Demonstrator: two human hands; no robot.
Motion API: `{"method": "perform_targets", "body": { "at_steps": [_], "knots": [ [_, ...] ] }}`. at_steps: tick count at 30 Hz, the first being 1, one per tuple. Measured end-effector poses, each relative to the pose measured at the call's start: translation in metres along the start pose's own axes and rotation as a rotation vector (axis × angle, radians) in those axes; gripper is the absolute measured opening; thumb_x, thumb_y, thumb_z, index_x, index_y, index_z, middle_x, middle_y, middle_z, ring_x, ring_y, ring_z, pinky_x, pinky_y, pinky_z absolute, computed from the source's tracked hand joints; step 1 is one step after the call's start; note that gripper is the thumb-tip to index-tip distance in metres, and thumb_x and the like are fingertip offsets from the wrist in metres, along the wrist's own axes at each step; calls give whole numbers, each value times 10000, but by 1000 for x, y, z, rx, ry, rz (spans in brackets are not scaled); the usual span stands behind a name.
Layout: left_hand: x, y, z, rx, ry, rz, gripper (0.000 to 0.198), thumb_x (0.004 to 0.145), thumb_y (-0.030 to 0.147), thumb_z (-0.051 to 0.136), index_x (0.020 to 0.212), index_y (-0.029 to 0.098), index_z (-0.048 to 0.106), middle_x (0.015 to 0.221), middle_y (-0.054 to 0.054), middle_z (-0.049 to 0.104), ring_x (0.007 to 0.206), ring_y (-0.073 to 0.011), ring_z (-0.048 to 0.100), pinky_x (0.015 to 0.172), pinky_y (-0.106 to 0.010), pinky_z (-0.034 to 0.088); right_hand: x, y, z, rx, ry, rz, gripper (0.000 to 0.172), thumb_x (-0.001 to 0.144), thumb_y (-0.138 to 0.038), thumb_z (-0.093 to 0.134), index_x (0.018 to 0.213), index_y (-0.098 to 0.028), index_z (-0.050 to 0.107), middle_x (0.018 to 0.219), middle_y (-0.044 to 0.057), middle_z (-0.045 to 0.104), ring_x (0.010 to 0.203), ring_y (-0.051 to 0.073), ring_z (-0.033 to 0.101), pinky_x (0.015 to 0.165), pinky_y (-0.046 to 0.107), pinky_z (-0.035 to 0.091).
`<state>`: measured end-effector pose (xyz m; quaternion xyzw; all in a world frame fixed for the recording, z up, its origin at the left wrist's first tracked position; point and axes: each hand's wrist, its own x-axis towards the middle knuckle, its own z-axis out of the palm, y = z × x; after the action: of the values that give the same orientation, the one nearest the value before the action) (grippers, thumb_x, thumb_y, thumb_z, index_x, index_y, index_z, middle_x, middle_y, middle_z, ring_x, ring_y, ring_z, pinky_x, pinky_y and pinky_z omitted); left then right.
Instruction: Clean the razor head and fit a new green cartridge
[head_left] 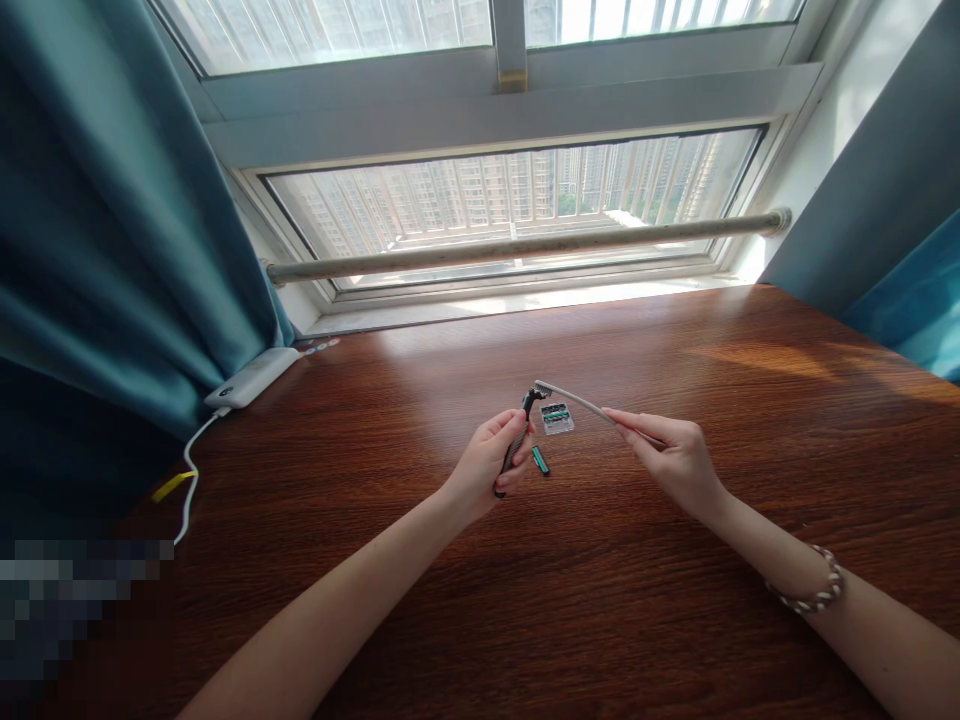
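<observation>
My left hand (491, 462) is wrapped round the dark handle of a razor (516, 447), which tilts up with its top end away from me. Between the thumb and fingers of my right hand (673, 458) is a pale toothbrush (577, 398). Its bristles meet the top of the razor, or come very close to it. On the table below lies a razor blade cartridge (541, 461) with a green strip, just right of my left hand. Beyond it sits a small clear plastic case (557, 419) with another green-striped cartridge inside.
The brown wooden table (420, 620) reaches to a window with a metal rail (525, 248) across it. A white power bank (251, 379) with a white cable (191, 462) lies at the left edge by a teal curtain (142, 200). A yellow tag (171, 487) hangs near the cable.
</observation>
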<state>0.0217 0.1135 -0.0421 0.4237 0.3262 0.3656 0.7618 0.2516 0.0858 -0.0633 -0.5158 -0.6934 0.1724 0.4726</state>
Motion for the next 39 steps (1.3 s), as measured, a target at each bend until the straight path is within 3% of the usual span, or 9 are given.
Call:
{"method": "perform_targets", "body": {
  "at_steps": [7,11,16,19,25,28,31,35,39],
  "knots": [
    [1,-2,-3,73,17,24,305,812,474,435,822,172,474,526,66,360,331,-20,268,314,-141,167,2,3,-1,74,-16,-6,252,798,-242,532,1011,-193,658,780,52,673,610,140,567,520,237,422],
    [3,-4,-4,127,58,78,305,813,470,436,815,169,489,549,55,363,386,-29,278,365,-150,196,1,4,-1,65,53,46,258,797,-260,533,1010,-185,658,667,30,641,516,114,509,471,229,389],
    [6,-4,-4,261,147,196,296,802,452,471,807,161,523,559,47,350,484,-53,299,448,-169,229,2,2,-4,63,-27,-72,252,805,-230,527,1022,-198,652,650,14,600,547,110,498,504,232,369],
    [5,-1,-3,341,201,245,289,792,441,490,808,157,544,557,44,355,507,-64,302,475,-189,232,2,1,-6,45,3,-75,257,813,-211,519,1038,-196,643,646,9,574,556,106,488,513,233,356],
    [6,1,-3,408,320,262,305,732,423,568,826,136,609,574,25,430,530,-76,329,504,-211,248,2,0,-8,16,-42,-203,267,808,-171,524,1039,-233,642,634,-11,526,521,80,440,488,213,326],
    [7,-1,-5,406,352,244,328,722,400,584,886,121,635,614,9,459,553,-79,350,511,-211,258,0,1,-7,-83,15,-222,298,805,-142,517,1063,-242,629,658,-7,537,540,78,447,514,209,337],
    [8,-4,-6,356,331,219,344,711,350,605,970,124,623,676,-1,484,558,-73,361,513,-206,271,-2,4,-6,-166,51,-293,341,796,-126,523,1099,-260,606,655,-9,527,528,74,429,507,203,327],
    [6,-7,-2,208,194,144,279,711,321,613,885,103,626,670,-9,481,551,-68,379,508,-204,290,-5,9,-6,-316,-46,-445,406,787,-111,518,1136,-313,570,666,-10,516,539,76,419,514,198,320],
    [5,-7,5,28,145,90,324,691,281,644,957,99,607,697,-13,484,558,-62,398,516,-193,311,-7,12,-5,-348,26,-429,439,788,-94,510,1173,-303,541,689,-8,518,534,67,407,524,191,326]
  ]
}}
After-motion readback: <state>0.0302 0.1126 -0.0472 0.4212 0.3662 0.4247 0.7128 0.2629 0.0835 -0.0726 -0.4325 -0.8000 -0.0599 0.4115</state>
